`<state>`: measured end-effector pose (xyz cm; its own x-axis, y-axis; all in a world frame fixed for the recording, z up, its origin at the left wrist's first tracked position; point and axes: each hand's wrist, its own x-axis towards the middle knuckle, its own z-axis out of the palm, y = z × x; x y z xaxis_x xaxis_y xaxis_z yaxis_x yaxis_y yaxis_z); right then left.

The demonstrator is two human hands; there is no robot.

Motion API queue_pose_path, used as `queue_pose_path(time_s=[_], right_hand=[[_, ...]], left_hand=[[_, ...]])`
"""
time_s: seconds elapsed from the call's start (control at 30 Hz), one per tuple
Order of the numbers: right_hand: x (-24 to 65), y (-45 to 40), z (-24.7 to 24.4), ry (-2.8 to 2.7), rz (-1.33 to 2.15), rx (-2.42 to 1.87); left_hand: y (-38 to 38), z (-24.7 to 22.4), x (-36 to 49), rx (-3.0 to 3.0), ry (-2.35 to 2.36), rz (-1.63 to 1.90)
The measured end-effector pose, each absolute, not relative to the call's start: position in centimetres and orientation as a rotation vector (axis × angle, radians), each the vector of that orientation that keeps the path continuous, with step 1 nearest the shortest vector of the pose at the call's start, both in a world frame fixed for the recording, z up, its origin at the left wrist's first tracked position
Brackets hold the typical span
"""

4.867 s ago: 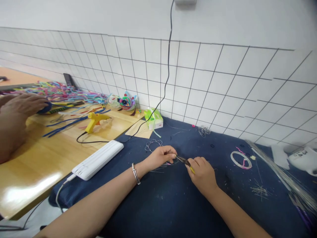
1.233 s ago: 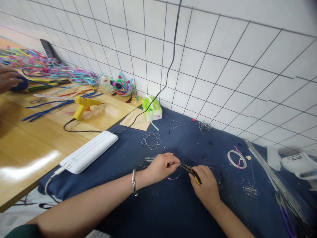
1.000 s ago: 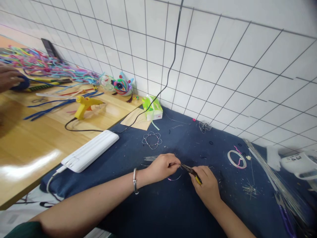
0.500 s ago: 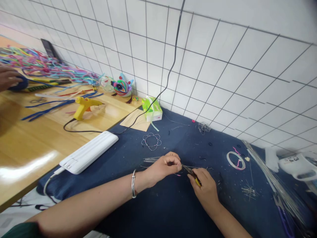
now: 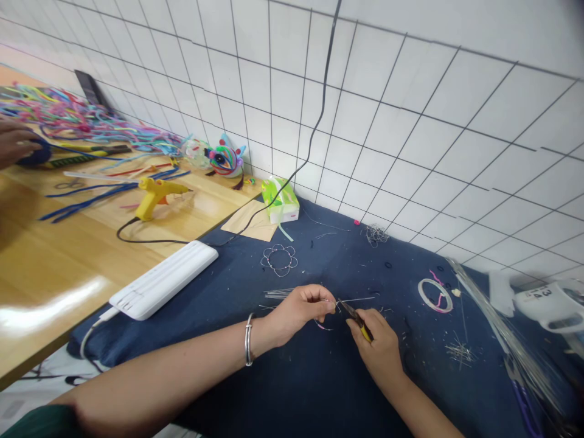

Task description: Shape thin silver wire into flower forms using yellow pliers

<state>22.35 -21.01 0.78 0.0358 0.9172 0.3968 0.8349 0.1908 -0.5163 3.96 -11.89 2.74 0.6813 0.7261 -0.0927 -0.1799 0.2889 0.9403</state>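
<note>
My left hand [image 5: 306,309] pinches a thin silver wire [image 5: 358,299], whose straight end sticks out to the right. Below the fingertips hangs a curved bit of wire with pink on it [image 5: 323,327]. In my right hand [image 5: 378,337] is a pair of pliers [image 5: 360,324] with yellow-and-black handles; the jaws are at the wire, close to my left fingertips. Whether the jaws grip it I cannot tell. A flower-shaped wire ring [image 5: 279,260] lies beyond my left hand on the dark blue cloth [image 5: 292,389]. Several straight wires [image 5: 278,294] lie partly behind that hand.
On the left stand a white power strip [image 5: 164,280] and a yellow glue gun [image 5: 157,196]. Another person's hand [image 5: 16,143] is at the far left. A tissue pack [image 5: 280,201] sits by the wall. To the right lie a white ring [image 5: 435,295], wire bundle [image 5: 506,328] and purple-handled scissors [image 5: 522,398].
The wire's straight end now points further up and right past the pliers. Both hands have shifted slightly, and more of the curved wire shows below my left fingers.
</note>
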Motion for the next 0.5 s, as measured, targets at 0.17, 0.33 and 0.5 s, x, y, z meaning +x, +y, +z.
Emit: queue_pose_path(time_s=[0.17, 0.33, 0.5], right_hand=[[22.33, -21.08, 0.79, -1.783, 0.197, -1.661], [22.29, -21.09, 0.68, -1.777, 0.193, -1.634], [22.22, -21.10, 0.71, -1.777, 0.202, -1.639]], left_hand=[[-11.86, 2.81, 3.82, 1.273, 0.629, 0.634], [-11.77, 2.96, 3.69, 1.415, 0.687, 0.653], [-11.82, 3.10, 3.73, 1.441, 0.673, 0.629]])
